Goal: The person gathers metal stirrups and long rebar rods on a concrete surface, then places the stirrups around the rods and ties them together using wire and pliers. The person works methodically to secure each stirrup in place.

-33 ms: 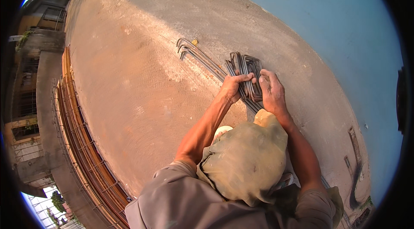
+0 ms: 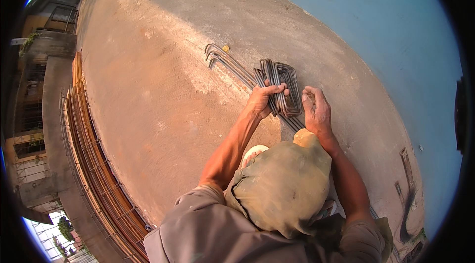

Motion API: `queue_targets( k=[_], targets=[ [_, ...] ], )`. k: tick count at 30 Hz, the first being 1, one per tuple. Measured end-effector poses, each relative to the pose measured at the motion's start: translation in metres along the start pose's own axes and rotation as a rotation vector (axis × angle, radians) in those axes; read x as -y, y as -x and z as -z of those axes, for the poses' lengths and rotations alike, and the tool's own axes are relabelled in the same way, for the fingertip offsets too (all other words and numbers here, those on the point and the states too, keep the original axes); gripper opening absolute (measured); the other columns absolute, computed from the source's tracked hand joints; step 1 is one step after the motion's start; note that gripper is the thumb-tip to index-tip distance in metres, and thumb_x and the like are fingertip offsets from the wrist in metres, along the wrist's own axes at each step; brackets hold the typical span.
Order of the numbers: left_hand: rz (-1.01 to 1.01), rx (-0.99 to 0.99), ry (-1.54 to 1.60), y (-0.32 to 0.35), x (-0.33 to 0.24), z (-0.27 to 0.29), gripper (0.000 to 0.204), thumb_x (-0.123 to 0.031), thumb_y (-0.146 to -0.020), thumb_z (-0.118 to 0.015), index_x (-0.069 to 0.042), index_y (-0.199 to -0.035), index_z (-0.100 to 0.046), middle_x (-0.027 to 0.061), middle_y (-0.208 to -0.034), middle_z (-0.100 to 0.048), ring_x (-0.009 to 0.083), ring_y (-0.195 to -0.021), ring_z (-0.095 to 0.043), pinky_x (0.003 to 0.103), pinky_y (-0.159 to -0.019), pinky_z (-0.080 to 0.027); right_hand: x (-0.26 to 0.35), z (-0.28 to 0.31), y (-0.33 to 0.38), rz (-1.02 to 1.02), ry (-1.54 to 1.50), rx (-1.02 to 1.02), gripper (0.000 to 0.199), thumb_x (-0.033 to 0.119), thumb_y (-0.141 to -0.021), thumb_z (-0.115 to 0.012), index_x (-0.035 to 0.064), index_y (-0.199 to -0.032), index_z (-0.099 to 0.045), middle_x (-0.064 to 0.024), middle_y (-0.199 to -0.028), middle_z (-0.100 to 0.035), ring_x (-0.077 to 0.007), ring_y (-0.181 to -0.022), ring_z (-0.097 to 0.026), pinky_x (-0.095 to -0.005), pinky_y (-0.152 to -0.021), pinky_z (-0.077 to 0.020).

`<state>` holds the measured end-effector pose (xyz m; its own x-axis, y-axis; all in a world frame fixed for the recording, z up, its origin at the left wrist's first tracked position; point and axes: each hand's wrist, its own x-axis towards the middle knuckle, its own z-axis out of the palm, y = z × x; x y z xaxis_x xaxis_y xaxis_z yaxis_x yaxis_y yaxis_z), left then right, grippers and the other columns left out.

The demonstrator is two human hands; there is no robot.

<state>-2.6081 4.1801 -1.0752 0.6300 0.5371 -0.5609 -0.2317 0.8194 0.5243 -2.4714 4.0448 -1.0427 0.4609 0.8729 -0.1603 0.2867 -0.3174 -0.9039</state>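
Right hand [image 2: 317, 113] has edged away from the bent metal bars [image 2: 269, 71], its grip released, while the left hand [image 2: 261, 99] clasps them.

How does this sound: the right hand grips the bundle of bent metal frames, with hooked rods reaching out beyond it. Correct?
Not quite: the head view shows the left hand gripping the bundle of bent metal frames; the right hand is beside it, not gripping. Hooked rods do reach out beyond it.

The bent rods [image 2: 268, 72] are grey (the wall [image 2: 376, 20], blue).
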Motion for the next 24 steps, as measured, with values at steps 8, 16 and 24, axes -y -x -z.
queue_targets(
  k=[8,16,24],
  targets=[
    [-0.180,-0.143,-0.701,0.022,-0.222,0.089,0.024,0.007,-0.073,-0.072,0.003,-0.094,-0.060,0.0168,-0.080,-0.069,0.0227,-0.067,-0.070,0.033,-0.058,-0.061,-0.085,-0.041,0.050,0.002,0.815,0.417,0.060,0.029,-0.080,-0.072,0.0002,-0.126,-0.047,-0.0165,-0.122,-0.049,-0.0348,-0.116,-0.047,-0.0447,-0.101,-0.0395],
    [0.031,-0.316,-0.876,-0.016,-0.322,0.177,0.019,-0.003,-0.078,-0.071,0.003,-0.094,-0.065,0.0116,-0.087,-0.070,0.0188,-0.069,-0.068,0.033,-0.061,-0.059,-0.061,-0.044,0.014,-0.278,0.842,0.542,0.062,0.020,-0.078,-0.069,-0.0055,-0.128,-0.041,-0.0231,-0.129,-0.044,-0.0373,-0.125,-0.042,-0.0450,-0.107,-0.0354],
    [-0.026,-0.437,-0.739,-0.007,-0.304,0.235,0.007,-0.003,-0.079,-0.066,0.003,-0.081,-0.069,0.0123,-0.078,-0.070,0.0206,-0.059,-0.066,0.035,-0.058,-0.057,-0.051,-0.053,0.008,-0.264,0.919,0.545,0.048,0.012,-0.075,-0.069,-0.0030,-0.117,-0.051,-0.0227,-0.118,-0.054,-0.0365,-0.116,-0.052,-0.0437,-0.101,-0.0409]
  ],
)
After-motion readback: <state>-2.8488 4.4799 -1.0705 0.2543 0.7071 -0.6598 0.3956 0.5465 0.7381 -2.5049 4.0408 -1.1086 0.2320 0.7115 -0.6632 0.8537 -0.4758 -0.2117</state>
